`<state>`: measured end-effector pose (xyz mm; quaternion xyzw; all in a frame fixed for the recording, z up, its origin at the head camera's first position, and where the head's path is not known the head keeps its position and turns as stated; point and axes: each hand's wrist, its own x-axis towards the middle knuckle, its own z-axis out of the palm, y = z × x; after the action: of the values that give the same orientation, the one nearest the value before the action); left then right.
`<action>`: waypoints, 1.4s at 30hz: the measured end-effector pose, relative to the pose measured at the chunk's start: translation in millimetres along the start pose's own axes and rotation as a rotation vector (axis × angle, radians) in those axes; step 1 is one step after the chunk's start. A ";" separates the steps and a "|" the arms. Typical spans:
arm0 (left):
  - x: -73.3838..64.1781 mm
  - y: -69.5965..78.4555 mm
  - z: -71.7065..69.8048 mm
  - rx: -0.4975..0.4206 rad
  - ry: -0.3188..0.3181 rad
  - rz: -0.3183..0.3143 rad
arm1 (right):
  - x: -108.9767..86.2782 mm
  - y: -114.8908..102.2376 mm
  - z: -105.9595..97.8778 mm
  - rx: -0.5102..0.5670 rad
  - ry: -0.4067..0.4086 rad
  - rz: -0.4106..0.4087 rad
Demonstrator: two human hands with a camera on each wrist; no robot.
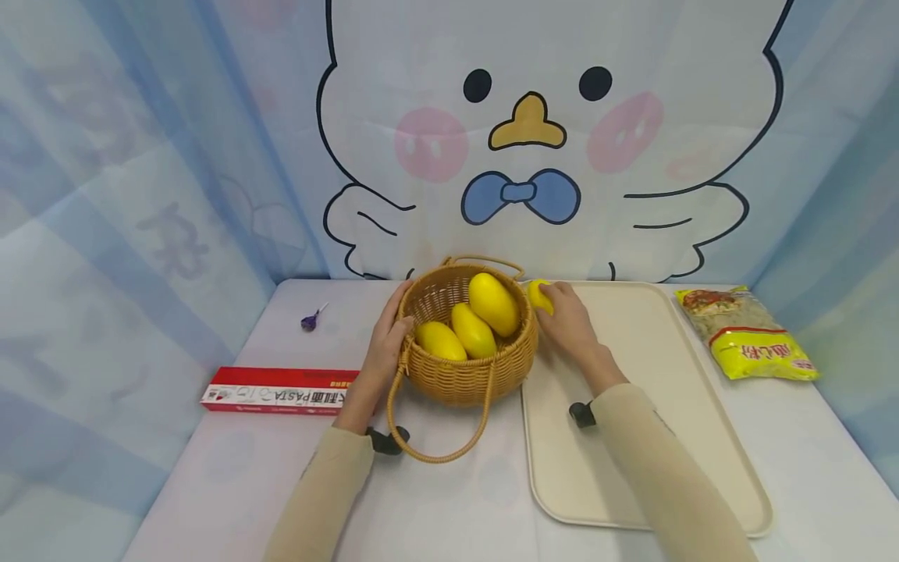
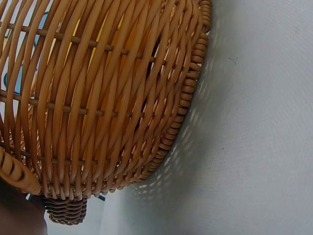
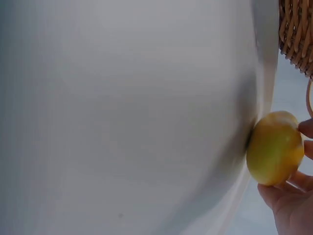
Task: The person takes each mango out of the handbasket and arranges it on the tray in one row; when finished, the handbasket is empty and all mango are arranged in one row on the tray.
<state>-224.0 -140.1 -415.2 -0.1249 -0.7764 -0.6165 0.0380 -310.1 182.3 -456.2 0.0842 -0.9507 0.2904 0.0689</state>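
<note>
A round wicker basket (image 1: 467,384) with several yellow mangoes (image 1: 494,304) inside stands at the middle of the table. My left hand (image 1: 382,343) holds the basket's left side, the thumb at the rim; the other fingers are partly hidden behind the wicker. To the right of the basket, my right hand (image 1: 570,324) grips another mango (image 1: 539,297) at the back left corner of a cream tray (image 1: 632,336). In the right wrist view, thumb and fingers curve around this mango (image 3: 275,148), which is at the tray's rim.
A red and white pasta box (image 1: 281,390) lies left of the basket, partly behind the left forearm. Farther back is a small purple lollipop (image 1: 309,321). A yellow noodle packet (image 1: 747,334) lies right of the tray. One basket handle (image 1: 449,459) hangs toward the front; a printed curtain (image 1: 520,234) stands behind.
</note>
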 end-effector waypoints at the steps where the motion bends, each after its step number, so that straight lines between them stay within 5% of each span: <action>1: -0.3 0.3 -0.3 0.004 0.000 -0.002 | -0.1 -0.5 0.2 0.000 -0.006 0.007; 20: -0.8 0.7 1.1 -0.001 0.003 -0.011 | -3.6 4.2 -12.0 0.016 0.015 0.051; 42: -0.3 -3.0 1.4 -0.034 0.005 0.010 | -5.2 -45.3 -56.8 0.062 0.059 -0.102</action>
<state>-224.3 -139.4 -418.5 -0.1279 -0.7651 -0.6298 0.0406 -291.3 177.9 -385.9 0.1260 -0.9332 0.3183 0.1090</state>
